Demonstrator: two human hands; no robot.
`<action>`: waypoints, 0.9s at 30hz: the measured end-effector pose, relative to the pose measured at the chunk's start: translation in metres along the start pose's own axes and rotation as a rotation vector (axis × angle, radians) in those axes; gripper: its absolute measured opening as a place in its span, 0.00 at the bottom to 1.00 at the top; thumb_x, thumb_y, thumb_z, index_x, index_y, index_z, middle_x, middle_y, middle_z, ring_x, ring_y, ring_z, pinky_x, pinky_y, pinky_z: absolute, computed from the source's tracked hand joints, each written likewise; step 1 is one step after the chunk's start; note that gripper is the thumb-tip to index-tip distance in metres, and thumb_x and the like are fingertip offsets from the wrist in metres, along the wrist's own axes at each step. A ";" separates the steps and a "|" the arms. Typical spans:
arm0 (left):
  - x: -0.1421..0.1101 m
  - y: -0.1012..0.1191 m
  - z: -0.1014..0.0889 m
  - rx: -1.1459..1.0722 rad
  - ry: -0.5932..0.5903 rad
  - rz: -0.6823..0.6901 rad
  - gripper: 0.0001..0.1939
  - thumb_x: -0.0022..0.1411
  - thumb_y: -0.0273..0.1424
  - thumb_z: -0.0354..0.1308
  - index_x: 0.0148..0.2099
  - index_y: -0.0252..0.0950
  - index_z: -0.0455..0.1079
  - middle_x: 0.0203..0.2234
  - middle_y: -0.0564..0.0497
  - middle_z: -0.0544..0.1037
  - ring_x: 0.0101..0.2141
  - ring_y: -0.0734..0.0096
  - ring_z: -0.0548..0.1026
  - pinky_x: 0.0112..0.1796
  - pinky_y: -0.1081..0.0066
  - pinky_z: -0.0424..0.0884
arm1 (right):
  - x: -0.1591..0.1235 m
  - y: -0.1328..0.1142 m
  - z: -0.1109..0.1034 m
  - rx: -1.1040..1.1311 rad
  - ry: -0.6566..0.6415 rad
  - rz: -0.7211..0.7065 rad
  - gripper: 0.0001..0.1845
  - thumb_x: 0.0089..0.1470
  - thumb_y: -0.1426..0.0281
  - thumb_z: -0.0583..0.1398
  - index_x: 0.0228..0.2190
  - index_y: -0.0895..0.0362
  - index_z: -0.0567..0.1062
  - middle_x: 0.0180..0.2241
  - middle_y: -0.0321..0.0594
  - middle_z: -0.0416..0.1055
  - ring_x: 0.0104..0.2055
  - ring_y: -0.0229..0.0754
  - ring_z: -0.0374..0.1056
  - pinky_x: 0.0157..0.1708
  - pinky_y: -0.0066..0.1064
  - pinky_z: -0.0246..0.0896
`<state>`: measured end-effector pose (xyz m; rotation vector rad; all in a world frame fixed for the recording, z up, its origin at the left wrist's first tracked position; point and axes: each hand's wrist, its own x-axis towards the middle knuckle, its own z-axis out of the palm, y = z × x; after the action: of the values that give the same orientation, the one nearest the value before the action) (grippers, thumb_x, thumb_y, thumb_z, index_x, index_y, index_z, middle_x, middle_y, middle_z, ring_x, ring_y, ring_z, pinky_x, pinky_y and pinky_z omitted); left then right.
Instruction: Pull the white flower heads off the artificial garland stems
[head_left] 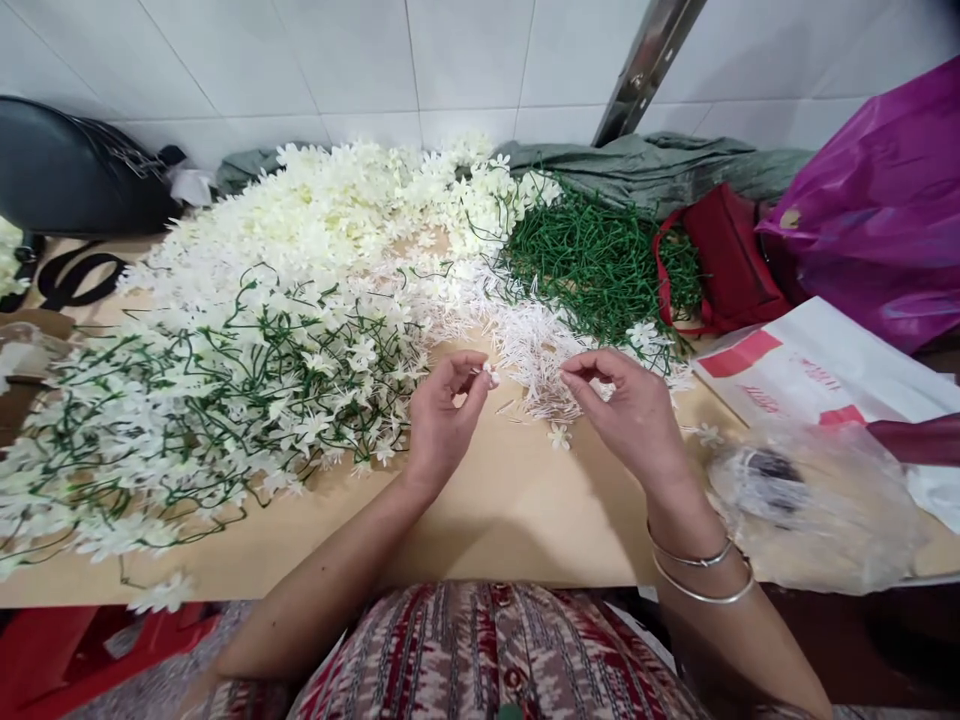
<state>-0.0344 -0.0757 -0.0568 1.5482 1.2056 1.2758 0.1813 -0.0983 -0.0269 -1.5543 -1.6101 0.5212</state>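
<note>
My left hand [444, 412] is raised over the wooden table [517, 500], its fingers pinched on a small white flower piece [491, 376]. My right hand [628, 405] is beside it, fingers curled and pinched together; what they grip is too small to make out. Just beyond both hands lies a heap of thin white plastic flower centres [525, 335]. To the left spreads a mass of finished green stems with white blossoms [202, 400]. Behind it sits a big pile of loose cream petals [352, 205]. Bare green stems [592, 260] are heaped at the back right.
A red bag [731, 255] and a purple plastic bag [877, 210] stand at the right. A white printed bag [817, 370] and a clear plastic bag [814, 505] lie near my right wrist. A black bag [71, 170] rests at the back left against the tiled wall.
</note>
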 end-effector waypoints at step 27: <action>-0.028 -0.013 0.012 -0.240 0.093 -0.192 0.16 0.69 0.44 0.63 0.46 0.36 0.75 0.37 0.50 0.83 0.35 0.70 0.85 0.39 0.74 0.80 | -0.001 -0.007 0.037 0.161 -0.081 -0.161 0.04 0.62 0.70 0.62 0.33 0.51 0.76 0.34 0.37 0.78 0.39 0.44 0.73 0.43 0.38 0.68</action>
<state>-0.0259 -0.0998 -0.0784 1.1837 1.1799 1.3231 0.1475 -0.0918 -0.0434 -1.2878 -1.6935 0.6162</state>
